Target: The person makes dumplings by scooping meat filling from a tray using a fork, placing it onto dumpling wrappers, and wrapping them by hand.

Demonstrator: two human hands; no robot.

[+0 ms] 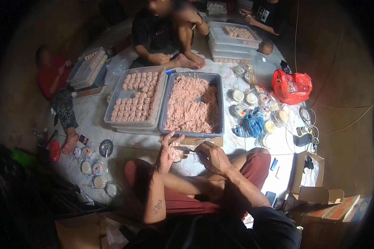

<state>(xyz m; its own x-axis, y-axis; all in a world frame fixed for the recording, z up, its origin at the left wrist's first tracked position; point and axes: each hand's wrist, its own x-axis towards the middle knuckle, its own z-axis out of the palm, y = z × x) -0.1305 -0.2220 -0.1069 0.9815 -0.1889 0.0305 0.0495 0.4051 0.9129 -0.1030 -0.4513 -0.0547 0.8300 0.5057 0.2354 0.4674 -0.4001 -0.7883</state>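
Note:
My left hand (165, 154) is cupped upright, its fingers curved around a lump of pale pink minced filling (176, 154). In my right hand (214, 157) is a thin metal utensil (183, 148), gripped by the handle, its flat end against the lump. Whether it is a knife or a spoon handle I cannot tell. Just beyond both hands stands a grey tub (193, 134) holding a mass of minced filling (191, 116), scooped low near its middle. To its left, a clear plastic box (121, 123) carries rows of small round filled dumplings (133, 108).
Packs of round white wrappers (251, 98) lie right of the tub, near a blue cloth (253, 123) and a red bag (293, 86). More wrapper packs (97, 167) are at left. Cables (309, 120) and a cardboard box (307, 178) stand right. Other people sit around stacked boxes (232, 52).

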